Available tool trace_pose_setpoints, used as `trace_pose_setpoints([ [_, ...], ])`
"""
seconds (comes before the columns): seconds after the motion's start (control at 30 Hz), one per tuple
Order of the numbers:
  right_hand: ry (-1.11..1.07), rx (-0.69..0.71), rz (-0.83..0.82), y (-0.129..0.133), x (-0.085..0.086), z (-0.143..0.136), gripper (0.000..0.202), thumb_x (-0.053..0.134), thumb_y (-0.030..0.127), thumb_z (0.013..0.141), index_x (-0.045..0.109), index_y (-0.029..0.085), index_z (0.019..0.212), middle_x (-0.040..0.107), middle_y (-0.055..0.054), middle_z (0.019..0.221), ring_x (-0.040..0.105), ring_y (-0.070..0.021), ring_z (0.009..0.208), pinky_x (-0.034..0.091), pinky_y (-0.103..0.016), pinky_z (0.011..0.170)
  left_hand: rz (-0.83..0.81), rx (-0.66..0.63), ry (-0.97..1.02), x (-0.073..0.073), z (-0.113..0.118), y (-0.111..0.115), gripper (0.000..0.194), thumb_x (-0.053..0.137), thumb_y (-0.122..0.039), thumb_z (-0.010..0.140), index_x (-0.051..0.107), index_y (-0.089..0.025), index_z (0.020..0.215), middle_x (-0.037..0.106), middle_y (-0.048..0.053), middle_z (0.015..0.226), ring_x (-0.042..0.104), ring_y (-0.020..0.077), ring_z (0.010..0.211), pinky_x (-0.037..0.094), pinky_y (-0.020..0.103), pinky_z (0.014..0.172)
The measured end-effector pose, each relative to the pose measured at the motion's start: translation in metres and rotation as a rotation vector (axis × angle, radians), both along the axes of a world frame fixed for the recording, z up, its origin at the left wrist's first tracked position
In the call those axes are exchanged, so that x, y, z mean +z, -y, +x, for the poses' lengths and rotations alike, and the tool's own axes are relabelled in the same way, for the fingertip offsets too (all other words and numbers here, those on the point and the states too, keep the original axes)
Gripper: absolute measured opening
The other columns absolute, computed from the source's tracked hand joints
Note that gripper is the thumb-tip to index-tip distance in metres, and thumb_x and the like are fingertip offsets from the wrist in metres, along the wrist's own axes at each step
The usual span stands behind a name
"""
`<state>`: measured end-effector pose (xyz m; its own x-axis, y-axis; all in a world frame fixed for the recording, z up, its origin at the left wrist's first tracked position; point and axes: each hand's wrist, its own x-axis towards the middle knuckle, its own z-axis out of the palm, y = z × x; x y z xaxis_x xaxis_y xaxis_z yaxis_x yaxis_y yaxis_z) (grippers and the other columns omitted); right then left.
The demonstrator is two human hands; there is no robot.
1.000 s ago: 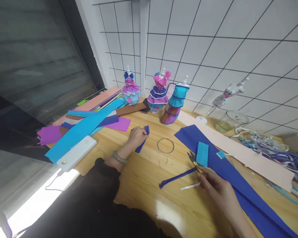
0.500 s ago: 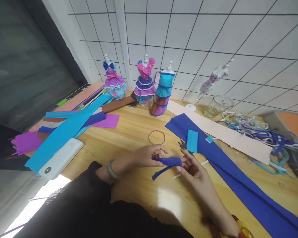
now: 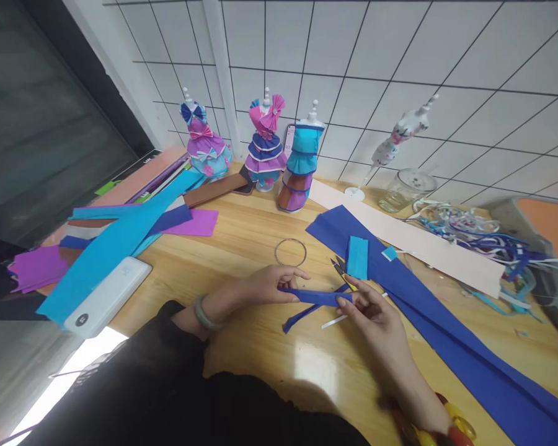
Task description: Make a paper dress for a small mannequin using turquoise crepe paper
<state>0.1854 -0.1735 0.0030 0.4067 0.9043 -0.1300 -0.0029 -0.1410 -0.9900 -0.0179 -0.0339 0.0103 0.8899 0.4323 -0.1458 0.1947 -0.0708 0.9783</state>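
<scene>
A narrow strip of dark blue crepe paper [image 3: 317, 297] is stretched level between my two hands. My left hand [image 3: 272, 285] pinches its left end, and my right hand [image 3: 372, 313] pinches the right end between thumb and finger. Another thin blue strip [image 3: 297, 318] runs slantwise on the table beneath it. Close by lies a white strip [image 3: 333, 321], partly hidden by my right hand. Just beyond my fingers are scissors [image 3: 338, 266], partly covered, and a folded turquoise piece [image 3: 357, 257]. A thin metal ring [image 3: 291, 240] rests beyond my left hand.
Three small mannequins in paper dresses [image 3: 206, 148] stand along the tiled wall, and a bare-stemmed one [image 3: 402, 136] leans at right. A long blue sheet [image 3: 428, 328] crosses the right side. Coloured sheets [image 3: 106, 248], a white power bank [image 3: 109, 297], a glass jar [image 3: 407, 189] and tangled scraps [image 3: 465, 229] surround the work area.
The blue strip between my hands has become flatter and narrower, pulled out straight. My right hand has shifted slightly right. The camera view has tilted a little.
</scene>
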Motion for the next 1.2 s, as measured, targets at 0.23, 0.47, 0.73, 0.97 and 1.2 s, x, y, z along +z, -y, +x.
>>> trace_pose_setpoints([
  [0.23, -0.062, 0.004, -0.081, -0.003, 0.004, -0.008, 0.058, 0.082, 0.04, 0.063, 0.063, 0.019, 0.114, 0.067, -0.001, 0.074, 0.064, -0.0167, 0.066, 0.054, -0.032, 0.067, -0.06, -0.033, 0.037, -0.008, 0.002, 0.002, 0.047, 0.069, -0.02, 0.076, 0.057, -0.015, 0.121, 0.059, 0.0, 0.078, 0.056, 0.0098, 0.071, 0.045, 0.026, 0.069],
  [0.47, 0.061, 0.036, -0.097, -0.002, 0.007, -0.014, 0.06, 0.078, 0.046, 0.066, 0.063, 0.017, 0.117, 0.066, 0.0, 0.06, 0.064, -0.0178, 0.057, 0.053, -0.032, 0.06, 0.412, 0.033, 0.137, -0.001, 0.006, 0.008, 0.038, 0.075, -0.037, 0.072, 0.068, -0.017, 0.104, 0.068, 0.009, 0.096, 0.061, 0.0189, 0.093, 0.046, 0.033, 0.087],
  [0.73, 0.091, 0.079, -0.068, 0.001, 0.008, -0.032, 0.059, 0.076, 0.047, 0.067, 0.062, 0.017, 0.115, 0.066, 0.0, 0.065, 0.059, -0.0145, 0.052, 0.051, -0.029, 0.053, 0.559, 0.044, 0.293, -0.001, 0.018, 0.026, 0.021, 0.066, -0.036, 0.083, 0.069, -0.016, 0.077, 0.069, 0.007, 0.087, 0.062, 0.0153, 0.086, 0.043, 0.029, 0.087],
  [0.97, 0.06, 0.071, -0.087, 0.001, 0.011, -0.033, 0.058, 0.077, 0.048, 0.066, 0.064, 0.02, 0.115, 0.067, -0.002, 0.079, 0.058, -0.0126, 0.051, 0.052, -0.029, 0.052, 0.463, -0.006, 0.222, -0.001, 0.018, 0.025, 0.024, 0.05, -0.031, 0.092, 0.061, -0.016, 0.076, 0.065, 0.005, 0.08, 0.058, 0.0145, 0.084, 0.042, 0.029, 0.086],
  [1.2, 0.047, 0.073, -0.122, 0.0, 0.013, -0.029, 0.062, 0.078, 0.051, 0.063, 0.066, 0.02, 0.115, 0.068, -0.004, 0.087, 0.059, -0.0122, 0.048, 0.052, -0.031, 0.053, 0.423, 0.166, 0.048, 0.006, 0.015, 0.025, 0.031, 0.037, -0.032, 0.095, 0.053, -0.016, 0.073, 0.055, 0.001, 0.072, 0.052, 0.0125, 0.073, 0.04, 0.026, 0.073],
])
